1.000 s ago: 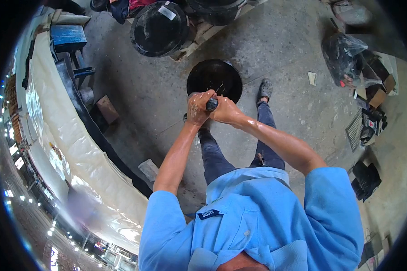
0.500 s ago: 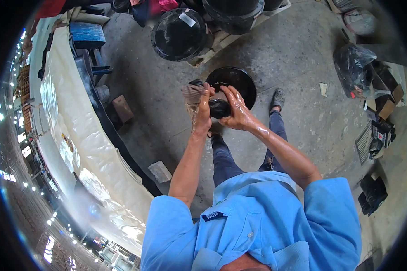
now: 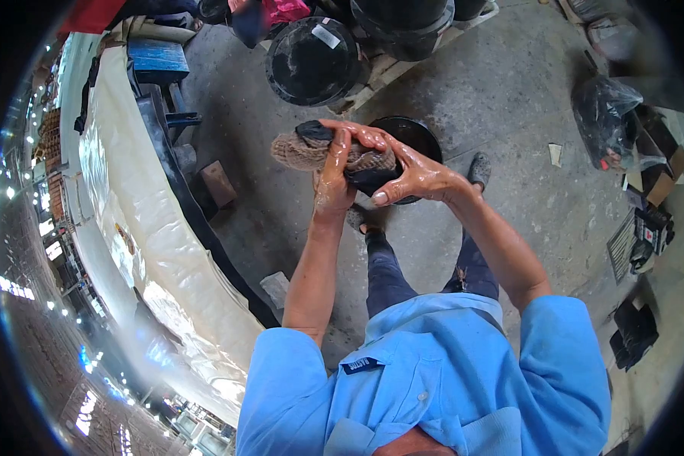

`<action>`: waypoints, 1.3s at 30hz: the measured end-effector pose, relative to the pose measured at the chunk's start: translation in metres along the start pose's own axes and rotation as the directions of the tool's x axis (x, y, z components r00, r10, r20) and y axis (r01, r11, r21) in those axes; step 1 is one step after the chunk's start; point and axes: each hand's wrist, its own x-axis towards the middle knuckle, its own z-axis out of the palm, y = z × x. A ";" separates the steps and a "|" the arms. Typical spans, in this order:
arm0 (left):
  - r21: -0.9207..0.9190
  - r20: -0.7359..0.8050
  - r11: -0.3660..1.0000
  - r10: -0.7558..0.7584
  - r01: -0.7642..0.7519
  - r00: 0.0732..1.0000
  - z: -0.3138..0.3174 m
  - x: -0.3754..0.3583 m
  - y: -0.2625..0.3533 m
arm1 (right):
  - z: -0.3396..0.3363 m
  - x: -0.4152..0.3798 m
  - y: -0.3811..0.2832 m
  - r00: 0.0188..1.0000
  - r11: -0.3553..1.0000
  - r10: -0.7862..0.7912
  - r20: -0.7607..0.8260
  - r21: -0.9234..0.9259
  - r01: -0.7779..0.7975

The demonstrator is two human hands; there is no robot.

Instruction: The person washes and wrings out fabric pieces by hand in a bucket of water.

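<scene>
Both hands are raised over a round black tub (image 3: pixel 432 144) and glisten with wet. Between them is a bunched brown, mesh-like cloth (image 3: pixel 296 153) with black parts at its top and underside. My left hand (image 3: pixel 334 178) is wrapped round its middle, fingers closed, with one end sticking out to the left. My right hand (image 3: pixel 418 173) grips the right end, fingers bent over the top and thumb beside the black lower part. What kind of cloth it is, I cannot make out. Both hands hide part of the tub.
Lidded black drums (image 3: pixel 311 64) stand on a pallet ahead. Cream sheeting (image 3: pixel 137 220) covers a long bench on the left, near a blue box (image 3: pixel 157 59). A brick-like block (image 3: pixel 218 185) lies on the floor. Plastic bags (image 3: pixel 608 114) and cardboard (image 3: pixel 665 163) are at right.
The hands and the cloth have risen a little and turned more sideways. More of the brown cloth shows now, and the right thumb has come away from the fingers.
</scene>
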 end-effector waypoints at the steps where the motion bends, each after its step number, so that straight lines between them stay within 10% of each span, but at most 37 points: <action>1: -0.010 0.009 1.000 -0.025 0.025 1.000 0.000 0.001 -0.003 | -0.001 0.003 -0.005 0.999 1.000 0.005 0.049 -0.017 -0.004; 5: -0.064 0.151 0.997 -0.025 0.035 0.988 0.019 0.006 -0.003 | -0.012 0.008 0.002 1.000 0.953 0.020 -0.016 -0.303 -0.024; 19: 0.414 0.294 0.908 -0.065 -0.065 0.954 -0.026 0.020 -0.018 | 0.000 0.000 0.011 0.988 0.974 -0.106 -0.112 -0.213 0.080; 21: 0.797 0.177 0.600 -0.125 -0.067 0.976 -0.028 0.013 -0.015 | 0.000 -0.002 0.015 0.988 0.941 -0.115 -0.105 -0.330 0.075; 25: 0.659 0.326 0.716 0.007 -0.233 0.945 -0.045 0.009 -0.022 | -0.007 -0.002 0.049 0.988 0.932 -0.096 -0.124 -0.360 0.045; 30: 0.789 0.489 0.417 0.019 -0.451 0.872 -0.050 0.010 -0.019 | -0.005 -0.004 0.062 0.971 0.897 -0.148 -0.188 -0.440 0.052; 36: 0.365 0.378 0.925 -0.254 0.108 0.890 -0.035 -0.008 -0.005 | -0.010 -0.011 0.073 0.991 0.762 -0.049 -0.121 -0.646 -0.041; 39: 0.684 0.556 0.676 -0.238 -0.275 0.796 -0.035 -0.006 -0.006 | -0.017 -0.005 0.076 0.992 0.779 -0.078 -0.098 -0.627 -0.001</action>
